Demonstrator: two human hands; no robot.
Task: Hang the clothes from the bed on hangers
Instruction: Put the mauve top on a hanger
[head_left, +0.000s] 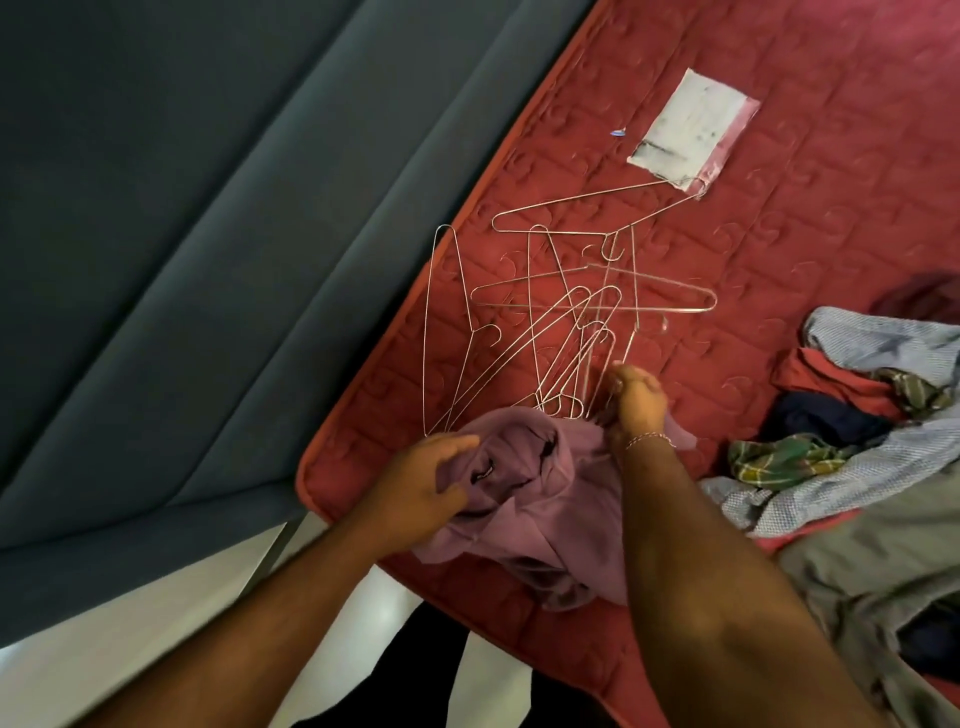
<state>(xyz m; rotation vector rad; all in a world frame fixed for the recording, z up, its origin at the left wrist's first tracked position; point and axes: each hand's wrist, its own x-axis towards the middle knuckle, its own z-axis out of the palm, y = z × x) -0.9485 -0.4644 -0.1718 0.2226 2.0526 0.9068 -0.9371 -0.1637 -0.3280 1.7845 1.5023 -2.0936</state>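
A crumpled mauve garment lies at the near corner of the red quilted mattress. My left hand grips its left side, fingers curled into the cloth. My right hand is curled at the garment's far edge, where several thin wire hangers lie tangled; whether it pinches cloth or a hanger wire I cannot tell. A pile of other clothes, checked, red, navy and grey, lies to the right.
A white rectangular label patch sits on the mattress beyond the hangers. A dark blue-grey curtain hangs along the left. Pale floor shows below the mattress corner.
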